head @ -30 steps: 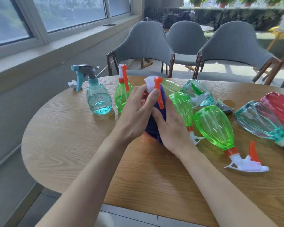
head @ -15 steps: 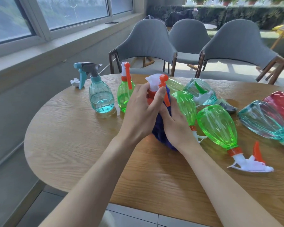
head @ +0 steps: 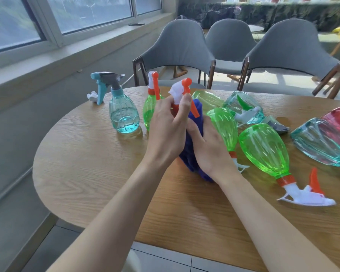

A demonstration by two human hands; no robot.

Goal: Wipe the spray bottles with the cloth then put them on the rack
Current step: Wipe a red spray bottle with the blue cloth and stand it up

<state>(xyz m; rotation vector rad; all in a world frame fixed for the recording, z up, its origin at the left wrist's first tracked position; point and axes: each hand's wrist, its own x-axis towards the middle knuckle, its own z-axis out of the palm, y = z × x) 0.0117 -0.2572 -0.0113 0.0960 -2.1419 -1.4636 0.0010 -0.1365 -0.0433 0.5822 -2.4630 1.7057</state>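
Round wooden table beside a window. Near its middle your left hand grips the neck of an upright spray bottle with a white head and orange trigger, while your right hand wraps a dark blue cloth around its body.

Upright orange-trigger spray btl w/ blue cloth over body

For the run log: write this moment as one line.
step: wipe | left hand: grips spray bottle at neck | right hand: holds blue cloth round its body
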